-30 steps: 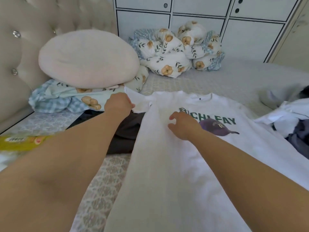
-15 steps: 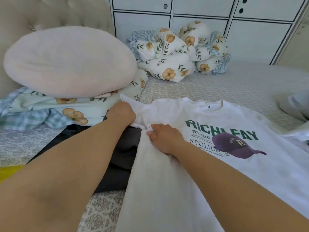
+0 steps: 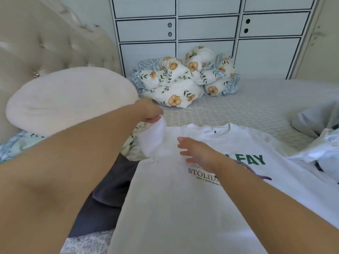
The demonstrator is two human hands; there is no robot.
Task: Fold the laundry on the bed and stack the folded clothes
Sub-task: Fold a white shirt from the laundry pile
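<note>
A white T-shirt [image 3: 174, 198] with green lettering and a purple cap print lies face up on the grey bed [image 3: 247, 107]. My left hand [image 3: 148, 111] pinches the shirt's left sleeve [image 3: 156, 136] and holds its end lifted off the bed. My right hand [image 3: 198, 153] lies on the chest of the shirt with fingers straight and spread, covering part of the print. A dark grey garment [image 3: 108, 195] lies under my left arm, partly beneath the shirt's left edge.
A round pale cushion [image 3: 69, 99] sits on a floral pillow by the padded headboard at the left. A bundled floral duvet [image 3: 187, 79] lies against the white cabinets [image 3: 207, 28]. Loose white and grey laundry [image 3: 319, 143] is heaped at the right edge.
My left hand has raised the sleeve and carried it up and to the right. My right hand has let go of the fabric near the armpit and now lies flat on the chest.
</note>
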